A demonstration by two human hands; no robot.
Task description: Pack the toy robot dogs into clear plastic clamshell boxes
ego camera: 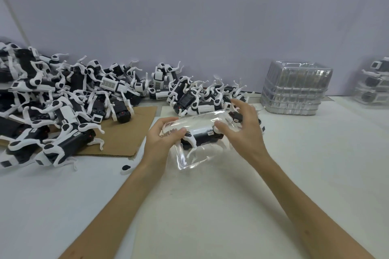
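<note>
Toy dog [202, 135], legs toward the wrists, is held in a clear box [189, 160] lengthwise between the gripping, curled left hand [162, 139] and the spread, touching right hand [244, 130].

Nearer than the left hand's [162, 141] grip on the box [189, 160], open table [210, 206] runs between the forearms and out to the right. Just beyond the grip a clump of dogs [195, 99] bars the way, close behind the right hand's [244, 130] spread fingers. Left of the grip, cardboard [126, 132] and a big dog heap [52, 101] crowd the surface. A loose part [125, 168] lies near-left. A stack [294, 88] of empty boxes stands beyond-right, well apart.
</note>
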